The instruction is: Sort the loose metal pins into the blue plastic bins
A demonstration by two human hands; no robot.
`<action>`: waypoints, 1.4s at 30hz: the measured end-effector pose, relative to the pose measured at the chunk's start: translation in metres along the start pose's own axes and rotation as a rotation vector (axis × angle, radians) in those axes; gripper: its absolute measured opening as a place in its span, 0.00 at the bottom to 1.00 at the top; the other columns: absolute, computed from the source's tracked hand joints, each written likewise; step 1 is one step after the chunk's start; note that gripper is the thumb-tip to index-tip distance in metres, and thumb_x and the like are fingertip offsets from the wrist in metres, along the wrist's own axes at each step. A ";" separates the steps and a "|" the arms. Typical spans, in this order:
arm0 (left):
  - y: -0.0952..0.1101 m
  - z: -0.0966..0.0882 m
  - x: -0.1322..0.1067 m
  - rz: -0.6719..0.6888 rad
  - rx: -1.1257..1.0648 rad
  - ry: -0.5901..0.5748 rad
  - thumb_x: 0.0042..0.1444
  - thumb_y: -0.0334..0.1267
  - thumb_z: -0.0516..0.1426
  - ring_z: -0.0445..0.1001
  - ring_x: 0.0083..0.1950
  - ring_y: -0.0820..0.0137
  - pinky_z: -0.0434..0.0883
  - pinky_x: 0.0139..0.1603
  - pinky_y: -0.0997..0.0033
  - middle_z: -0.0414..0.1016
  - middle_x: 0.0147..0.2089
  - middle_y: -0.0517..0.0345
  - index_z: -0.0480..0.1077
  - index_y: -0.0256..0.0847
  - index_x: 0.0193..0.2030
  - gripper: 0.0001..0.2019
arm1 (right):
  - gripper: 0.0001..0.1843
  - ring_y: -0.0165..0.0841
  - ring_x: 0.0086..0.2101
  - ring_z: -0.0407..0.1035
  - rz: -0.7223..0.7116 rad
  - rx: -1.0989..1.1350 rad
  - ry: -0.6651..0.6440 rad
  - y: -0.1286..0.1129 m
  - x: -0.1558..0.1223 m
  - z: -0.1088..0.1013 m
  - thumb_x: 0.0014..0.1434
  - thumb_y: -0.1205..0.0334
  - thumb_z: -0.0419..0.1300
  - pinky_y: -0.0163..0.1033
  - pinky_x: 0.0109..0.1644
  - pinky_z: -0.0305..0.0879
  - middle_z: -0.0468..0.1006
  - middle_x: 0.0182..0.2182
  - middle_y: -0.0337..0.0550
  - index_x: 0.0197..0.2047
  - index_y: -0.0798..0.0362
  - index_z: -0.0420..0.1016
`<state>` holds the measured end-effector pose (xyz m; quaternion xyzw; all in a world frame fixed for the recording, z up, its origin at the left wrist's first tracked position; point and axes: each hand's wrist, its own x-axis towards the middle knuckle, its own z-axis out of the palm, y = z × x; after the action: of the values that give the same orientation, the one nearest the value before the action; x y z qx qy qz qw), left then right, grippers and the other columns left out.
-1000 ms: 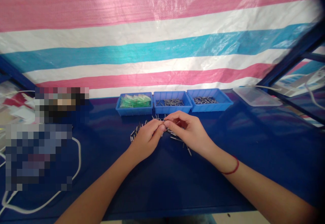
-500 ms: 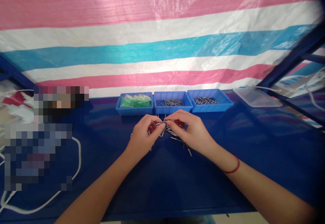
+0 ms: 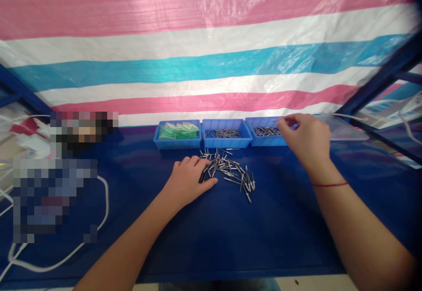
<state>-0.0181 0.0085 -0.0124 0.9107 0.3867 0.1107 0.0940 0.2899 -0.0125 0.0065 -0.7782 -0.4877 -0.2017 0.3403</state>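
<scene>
A loose pile of metal pop rivets (image 3: 227, 165) lies on the blue table. My left hand (image 3: 187, 176) rests at the pile's left side, fingers apart, with some rivets partly hidden beneath and beside the fingertips. Raised over the right blue bin (image 3: 268, 140), my right hand (image 3: 306, 139) pinches a single thin rivet (image 3: 274, 121) between thumb and fingertips. That bin holds many rivets and is partly covered by the hand. The middle blue bin (image 3: 227, 143) also contains rivets, and the left blue bin (image 3: 178, 143) holds green and whitish small packets (image 3: 180, 130).
A clear plastic lid (image 3: 349, 128) lies right of the bins. At the left, a white cable (image 3: 106, 198) loops across the table beside pixelated areas. A striped plastic sheet (image 3: 198, 69) hangs behind, with blue frame posts (image 3: 372, 78) at the sides.
My hands were together over the pile, fingers meeting at rivets. My right hand has moved right and up to the right bin with a rivet; my left hand has spread and lowered onto the pile.
</scene>
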 end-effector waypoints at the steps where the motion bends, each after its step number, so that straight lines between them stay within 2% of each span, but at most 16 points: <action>1: -0.001 0.001 -0.001 0.013 0.019 -0.017 0.58 0.51 0.54 0.68 0.50 0.59 0.63 0.45 0.60 0.72 0.50 0.53 0.68 0.45 0.52 0.19 | 0.14 0.44 0.30 0.70 0.014 -0.010 -0.015 0.001 0.000 0.000 0.56 0.53 0.55 0.44 0.33 0.59 0.78 0.29 0.49 0.38 0.52 0.77; 4: 0.000 0.003 -0.001 0.036 0.049 -0.048 0.61 0.47 0.53 0.68 0.50 0.61 0.61 0.46 0.62 0.73 0.48 0.55 0.69 0.46 0.50 0.14 | 0.16 0.43 0.31 0.72 0.011 0.044 -0.049 -0.005 -0.004 -0.001 0.58 0.53 0.54 0.44 0.34 0.60 0.79 0.30 0.47 0.43 0.52 0.75; 10: 0.003 -0.001 0.002 0.039 0.050 -0.037 0.64 0.40 0.50 0.69 0.47 0.65 0.59 0.46 0.64 0.74 0.46 0.56 0.71 0.45 0.46 0.10 | 0.12 0.35 0.26 0.70 -0.103 0.178 -0.129 -0.035 -0.020 -0.003 0.57 0.55 0.56 0.39 0.32 0.60 0.78 0.28 0.42 0.37 0.52 0.76; 15: -0.001 0.002 0.003 0.029 0.031 0.013 0.62 0.43 0.53 0.70 0.43 0.65 0.58 0.42 0.65 0.75 0.44 0.55 0.70 0.43 0.43 0.10 | 0.12 0.33 0.25 0.68 -0.275 0.324 -0.272 -0.058 -0.037 -0.004 0.59 0.56 0.55 0.38 0.32 0.60 0.77 0.26 0.43 0.34 0.53 0.77; 20: -0.001 0.003 0.006 0.010 -0.017 0.033 0.62 0.46 0.53 0.71 0.41 0.65 0.58 0.41 0.66 0.75 0.41 0.56 0.70 0.41 0.40 0.11 | 0.11 0.31 0.25 0.68 -0.358 0.418 -0.435 -0.078 -0.055 -0.007 0.60 0.58 0.55 0.38 0.33 0.61 0.76 0.29 0.42 0.37 0.53 0.76; 25: -0.002 0.006 0.009 0.010 -0.010 0.025 0.62 0.46 0.53 0.71 0.40 0.66 0.58 0.40 0.67 0.75 0.39 0.56 0.69 0.40 0.38 0.12 | 0.11 0.31 0.28 0.69 -0.488 0.460 -0.606 -0.088 -0.070 -0.006 0.61 0.60 0.54 0.37 0.35 0.62 0.76 0.33 0.43 0.42 0.53 0.75; 28: -0.004 0.006 0.010 0.052 0.042 0.077 0.65 0.43 0.50 0.71 0.41 0.66 0.58 0.42 0.66 0.76 0.39 0.55 0.70 0.40 0.40 0.12 | 0.11 0.32 0.30 0.69 -0.550 0.467 -0.665 -0.091 -0.074 -0.006 0.61 0.60 0.53 0.37 0.35 0.63 0.76 0.33 0.43 0.42 0.53 0.75; 31: -0.002 0.001 0.009 0.072 -0.010 0.167 0.67 0.40 0.46 0.72 0.43 0.66 0.60 0.44 0.67 0.76 0.40 0.55 0.69 0.39 0.42 0.12 | 0.11 0.32 0.30 0.69 -0.550 0.502 -0.680 -0.093 -0.077 -0.006 0.61 0.60 0.54 0.37 0.35 0.63 0.76 0.35 0.44 0.43 0.53 0.75; 35: 0.008 -0.007 0.005 0.003 -0.281 0.290 0.66 0.39 0.46 0.73 0.41 0.69 0.64 0.44 0.70 0.76 0.40 0.56 0.68 0.41 0.41 0.11 | 0.11 0.30 0.30 0.68 -0.515 0.690 -0.710 -0.097 -0.079 -0.005 0.60 0.60 0.56 0.37 0.36 0.65 0.75 0.36 0.44 0.43 0.53 0.74; 39: 0.014 -0.007 0.002 -0.070 -0.498 0.320 0.66 0.42 0.46 0.74 0.34 0.72 0.67 0.38 0.74 0.76 0.35 0.58 0.68 0.40 0.42 0.12 | 0.11 0.30 0.28 0.67 -0.429 0.835 -0.747 -0.099 -0.080 -0.003 0.62 0.59 0.54 0.35 0.32 0.63 0.74 0.29 0.41 0.35 0.53 0.75; 42: 0.012 -0.004 0.003 -0.094 -0.553 0.318 0.65 0.42 0.47 0.74 0.33 0.72 0.67 0.37 0.74 0.76 0.35 0.59 0.68 0.40 0.44 0.12 | 0.12 0.32 0.30 0.69 -0.278 0.917 -0.730 -0.098 -0.079 -0.002 0.62 0.56 0.55 0.37 0.33 0.65 0.77 0.31 0.43 0.36 0.52 0.76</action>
<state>-0.0091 0.0023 -0.0046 0.8031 0.3934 0.3482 0.2811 0.1668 -0.0344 -0.0105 -0.5001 -0.7075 0.2667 0.4221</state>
